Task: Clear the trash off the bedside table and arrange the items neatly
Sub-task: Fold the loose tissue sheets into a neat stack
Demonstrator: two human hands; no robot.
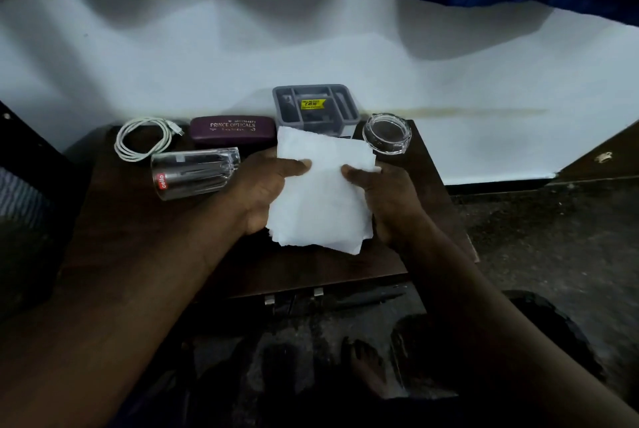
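A white sheet of tissue paper [321, 192] is held above the middle of the dark wooden bedside table [138, 237]. My left hand [266, 189] grips its left edge and my right hand [383, 199] grips its right edge, thumbs on top. A clear drinking glass [195, 172] lies on its side just left of my left hand. Behind it sit a coiled white cable [145, 139] and a maroon spectacle case [232, 129]. A grey compartment organiser [316, 106] stands behind the paper, partly hidden by it. A clear round glass dish [387, 134] sits at the back right corner.
A white wall [311, 30] rises right behind the table. A dark floor [536, 237] spreads to the right. A dark pen-like object [366, 299] lies on the floor below the table's front edge. My bare foot [366, 369] is under the table's front.
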